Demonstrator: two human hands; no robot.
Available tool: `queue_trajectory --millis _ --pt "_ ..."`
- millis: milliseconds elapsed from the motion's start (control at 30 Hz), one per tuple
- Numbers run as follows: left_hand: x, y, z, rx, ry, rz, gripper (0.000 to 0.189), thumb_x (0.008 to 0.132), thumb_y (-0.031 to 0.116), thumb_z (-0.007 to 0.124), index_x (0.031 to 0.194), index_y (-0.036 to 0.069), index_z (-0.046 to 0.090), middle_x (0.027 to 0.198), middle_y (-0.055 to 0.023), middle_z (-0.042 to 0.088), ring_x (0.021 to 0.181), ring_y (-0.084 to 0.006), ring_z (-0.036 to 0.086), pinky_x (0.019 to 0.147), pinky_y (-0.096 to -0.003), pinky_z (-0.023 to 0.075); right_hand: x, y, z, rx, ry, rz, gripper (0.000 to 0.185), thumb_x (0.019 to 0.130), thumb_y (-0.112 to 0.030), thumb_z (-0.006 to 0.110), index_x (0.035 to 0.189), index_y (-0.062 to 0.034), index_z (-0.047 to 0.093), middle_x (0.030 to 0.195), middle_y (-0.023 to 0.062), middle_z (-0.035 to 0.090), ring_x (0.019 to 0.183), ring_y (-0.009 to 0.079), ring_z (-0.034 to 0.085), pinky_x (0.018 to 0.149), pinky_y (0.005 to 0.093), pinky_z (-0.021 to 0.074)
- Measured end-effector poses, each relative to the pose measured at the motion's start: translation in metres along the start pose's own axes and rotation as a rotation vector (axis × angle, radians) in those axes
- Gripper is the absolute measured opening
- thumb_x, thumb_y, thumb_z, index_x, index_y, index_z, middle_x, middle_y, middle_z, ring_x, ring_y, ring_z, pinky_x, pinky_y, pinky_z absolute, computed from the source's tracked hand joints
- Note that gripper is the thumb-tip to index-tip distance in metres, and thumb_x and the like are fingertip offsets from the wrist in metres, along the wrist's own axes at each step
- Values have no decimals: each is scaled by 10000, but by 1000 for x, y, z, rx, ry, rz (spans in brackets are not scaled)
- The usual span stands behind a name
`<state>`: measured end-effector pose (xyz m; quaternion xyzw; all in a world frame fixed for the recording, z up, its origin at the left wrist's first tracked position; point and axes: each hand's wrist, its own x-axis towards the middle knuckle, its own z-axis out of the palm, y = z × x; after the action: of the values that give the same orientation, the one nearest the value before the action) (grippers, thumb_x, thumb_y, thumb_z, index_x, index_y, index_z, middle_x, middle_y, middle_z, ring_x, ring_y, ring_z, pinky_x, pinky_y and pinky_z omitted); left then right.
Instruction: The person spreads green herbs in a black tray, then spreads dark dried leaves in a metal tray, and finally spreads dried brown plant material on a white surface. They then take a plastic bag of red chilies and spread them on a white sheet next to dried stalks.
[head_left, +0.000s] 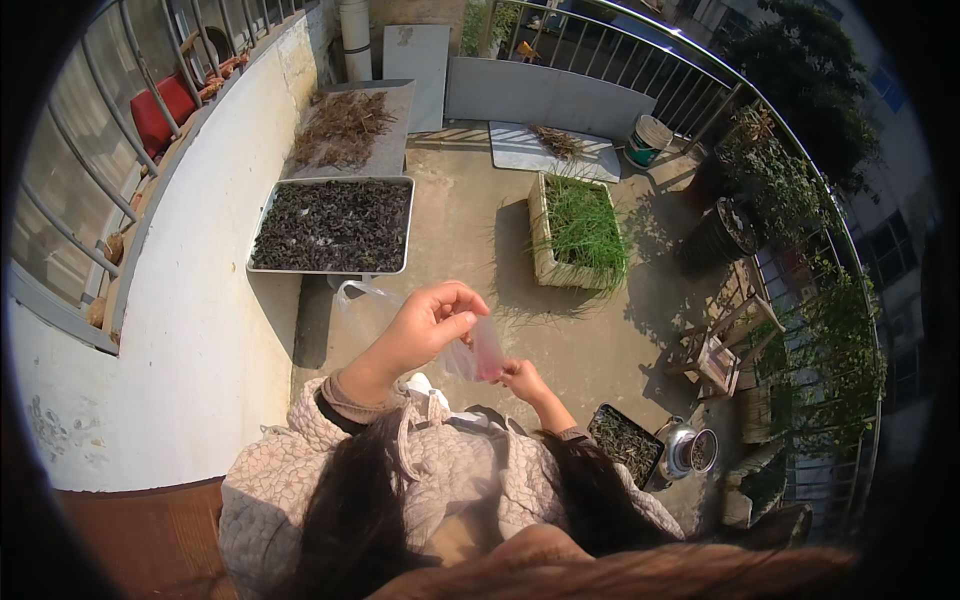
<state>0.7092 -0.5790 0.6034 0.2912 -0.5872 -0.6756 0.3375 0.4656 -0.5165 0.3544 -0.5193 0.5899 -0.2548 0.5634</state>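
A thin see-through plastic bag (457, 361) is stretched between my hands in front of my body. Part of it looks pink, and I cannot tell whether that is the plastic or something inside. My left hand (427, 322) has its thumb and curled fingers at the upper edge. Lower and to the right, my right hand (526, 381) pinches the pink end. More clear plastic (364, 296) sticks out behind my left hand, close to a white-rimmed tray (411, 225) of dark, shrivelled leaves (330, 225).
A planter of green, grass-like shoots (585, 225) stands ahead. Dry brown stalks (349, 124) lie on a board at the far left. To the right are a small wooden chair (716, 360), potted plants and a metal railing. A black tray (626, 446) and metal pot (679, 454) sit nearby.
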Motion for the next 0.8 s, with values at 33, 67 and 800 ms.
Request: queue_trajectory --millis 33,67,800 --pt "29 6 -17 0 -42 8 122 878 -1 546 977 7 618 939 9 575 797 -51 524 732 -214 440 22 -9 -8 8 41 35 202 887 -52 575 1057 -13 679 870 38 698 781 116 635 706 282 507" --pt "60 9 -28 25 -44 37 119 884 12 549 980 16 620 922 16 583 775 -49 536 721 -207 446 39 -16 -15 22 83 51 223 892 -62 561 1079 -31 679 859 37 702 772 115 634 696 282 503" --pt "650 -54 -227 186 140 -133 208 924 160 579 1049 14 657 871 -26 660 790 -99 604 737 -266 492 500 -97 -406 -152 0 187 173 875 -121 603 911 2 720 748 25 694 681 88 612 654 251 481"
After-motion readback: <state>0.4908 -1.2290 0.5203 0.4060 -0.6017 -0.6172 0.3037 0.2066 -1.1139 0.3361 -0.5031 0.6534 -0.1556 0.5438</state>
